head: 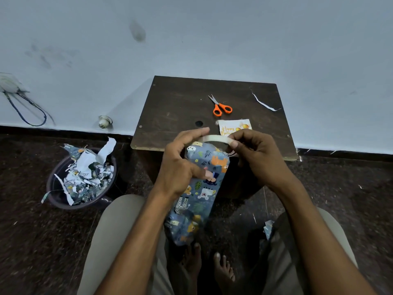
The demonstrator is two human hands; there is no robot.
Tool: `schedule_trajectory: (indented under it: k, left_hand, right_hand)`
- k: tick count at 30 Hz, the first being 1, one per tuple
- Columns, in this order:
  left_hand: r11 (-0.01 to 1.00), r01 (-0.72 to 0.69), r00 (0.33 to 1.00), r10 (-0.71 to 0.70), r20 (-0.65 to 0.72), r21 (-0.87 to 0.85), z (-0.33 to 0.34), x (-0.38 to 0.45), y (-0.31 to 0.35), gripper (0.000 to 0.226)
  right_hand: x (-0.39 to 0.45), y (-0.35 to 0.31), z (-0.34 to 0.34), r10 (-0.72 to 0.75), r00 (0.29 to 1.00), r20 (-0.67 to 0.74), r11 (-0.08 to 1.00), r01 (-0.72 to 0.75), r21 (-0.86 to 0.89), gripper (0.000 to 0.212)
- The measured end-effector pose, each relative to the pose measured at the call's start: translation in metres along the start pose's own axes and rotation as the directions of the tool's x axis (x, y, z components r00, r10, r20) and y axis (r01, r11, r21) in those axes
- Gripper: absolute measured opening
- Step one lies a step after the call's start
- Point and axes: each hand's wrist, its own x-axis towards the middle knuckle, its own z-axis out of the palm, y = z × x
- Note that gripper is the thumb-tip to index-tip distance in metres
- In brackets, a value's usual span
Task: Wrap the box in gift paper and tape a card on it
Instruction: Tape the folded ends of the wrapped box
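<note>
The left hand point(180, 165) grips the wrapped box point(197, 188) above the lap; the right hand point(253, 154) pinches a tape roll point(214, 138) at its 12 o'clock end. The card point(234, 127) lies on the table point(176, 103) beyond, scissors point(221, 107) at its 11 o'clock.
</note>
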Motion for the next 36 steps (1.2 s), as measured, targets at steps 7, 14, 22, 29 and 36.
schedule_trajectory:
  k: [7,14,22,29,36]
  left_hand:
    - [0.889,-0.399,0.862,0.447,-0.238,0.226,-0.015,0.01,0.019,0.076]
    - [0.81,-0.464,0.804,0.555,-0.215,0.359,-0.016,0.038,0.038,0.076]
    - [0.689,-0.615,0.669,0.714,-0.209,0.385,-0.037,0.038,0.089,0.074]
    - [0.571,-0.656,0.548,0.81,-0.208,0.493,-0.031,0.064,0.077,0.067]
    - [0.626,-0.495,0.705,0.695,-0.144,0.603,-0.023,0.076,0.007,0.052]
  right_hand:
    - [0.004,0.003,-0.004,-0.082,0.987,-0.138,0.987,0.099,0.123,0.01]
    - [0.008,0.003,0.005,-0.123,0.973,-0.196,0.987,0.142,0.082,0.023]
    - [0.009,0.002,0.0,-0.114,0.966,-0.232,0.985,0.14,0.101,0.019]
    - [0.009,0.004,0.003,-0.114,0.968,-0.224,0.986,0.137,0.091,0.018]
    - [0.015,0.012,0.005,-0.087,0.973,-0.214,0.99,0.108,0.09,0.017]
